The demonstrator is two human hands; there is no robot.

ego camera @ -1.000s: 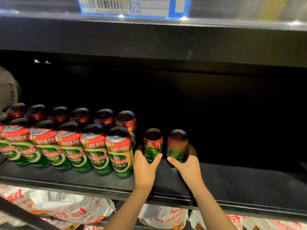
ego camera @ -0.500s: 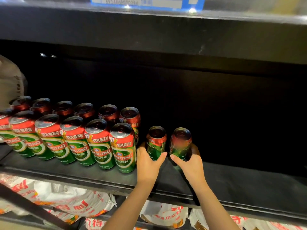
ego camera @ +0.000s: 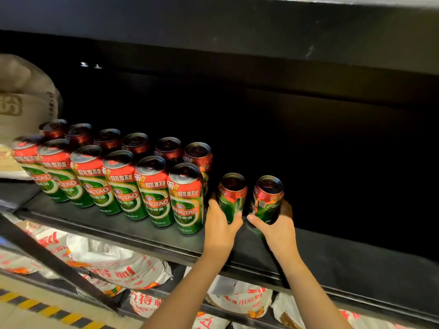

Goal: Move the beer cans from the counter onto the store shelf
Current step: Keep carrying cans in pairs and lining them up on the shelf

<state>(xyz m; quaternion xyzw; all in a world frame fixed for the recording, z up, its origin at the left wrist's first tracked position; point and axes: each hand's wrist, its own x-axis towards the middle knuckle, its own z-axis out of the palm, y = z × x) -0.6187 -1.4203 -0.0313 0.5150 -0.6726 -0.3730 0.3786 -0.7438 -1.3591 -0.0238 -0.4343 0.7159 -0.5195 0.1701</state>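
Left hand (ego camera: 219, 225) wraps left can (ego camera: 232, 198); right hand (ego camera: 276, 227) wraps right can (ego camera: 267, 200). Both cans upright on shelf (ego camera: 332, 255), just right of rows (ego camera: 118, 176). Likely full, heavy, rigid, slick; grip mid-body, thumb opposite fingers.

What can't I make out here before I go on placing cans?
Head view only:
- Bases of the two held cans: covered by the left hand and right hand, so whether they touch the shelf is unclear.
- Shelf's rear: lost in darkness.
- Back row: labels hidden by the front row.
- Counter: out of frame.
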